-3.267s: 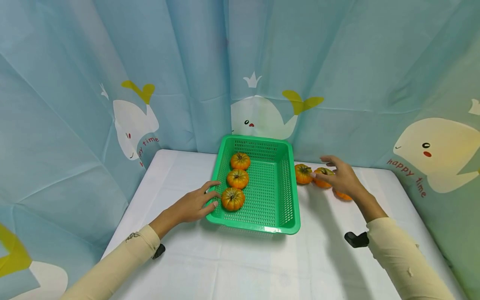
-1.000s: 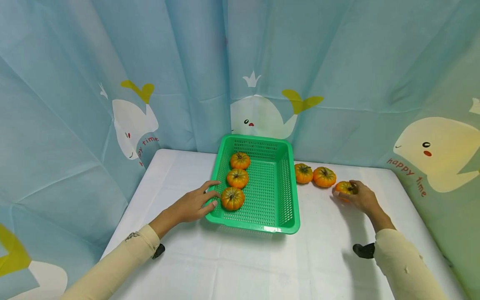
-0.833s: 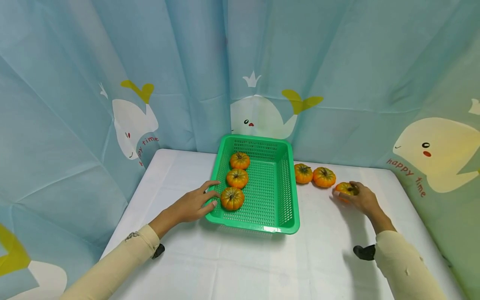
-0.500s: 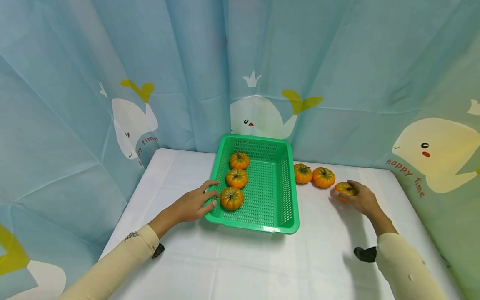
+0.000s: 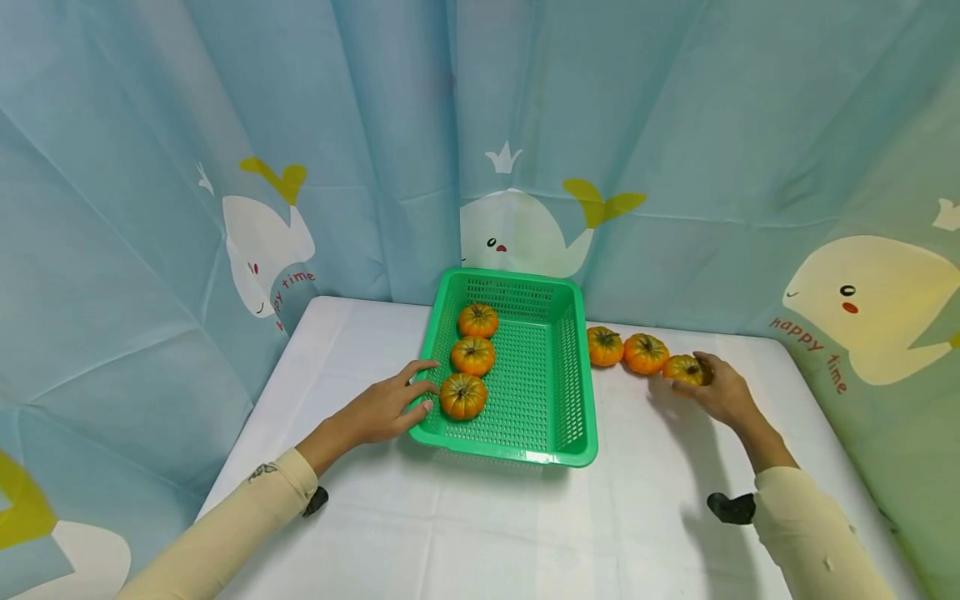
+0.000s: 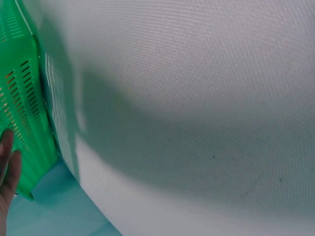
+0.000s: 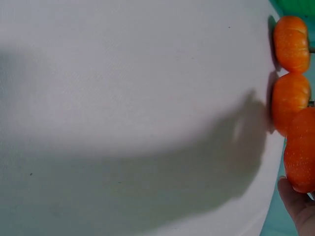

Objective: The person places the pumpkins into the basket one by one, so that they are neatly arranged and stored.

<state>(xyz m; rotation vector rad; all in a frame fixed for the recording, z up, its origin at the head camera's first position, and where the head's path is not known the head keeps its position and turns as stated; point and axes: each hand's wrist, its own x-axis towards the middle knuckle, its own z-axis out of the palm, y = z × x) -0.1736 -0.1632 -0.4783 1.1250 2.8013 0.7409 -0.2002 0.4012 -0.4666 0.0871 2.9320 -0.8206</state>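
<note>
In the head view my right hand (image 5: 723,392) grips a small orange pumpkin (image 5: 682,370) between thumb and fingers. That pumpkin is at the right end of a short row, close by the middle pumpkin (image 5: 646,354); the end pumpkin (image 5: 604,346) sits against the basket's right side. The right wrist view shows the held pumpkin (image 7: 301,152) with a fingertip at its lower edge. My left hand (image 5: 386,408) is at the left rim of the green plastic basket (image 5: 504,454), fingers spread and loosely bent. Inside the basket, three pumpkins (image 5: 472,357) form a line along the left wall.
A white-covered table (image 5: 495,533) carries everything. Blue curtains (image 5: 675,125) printed with whales hang close behind and at both sides. A dark strap piece (image 5: 731,508) shows at the right sleeve.
My right hand went from above the middle pumpkin to the rightmost one, took hold of it and shifted it left and slightly back, toward the others. The left hand stayed put.
</note>
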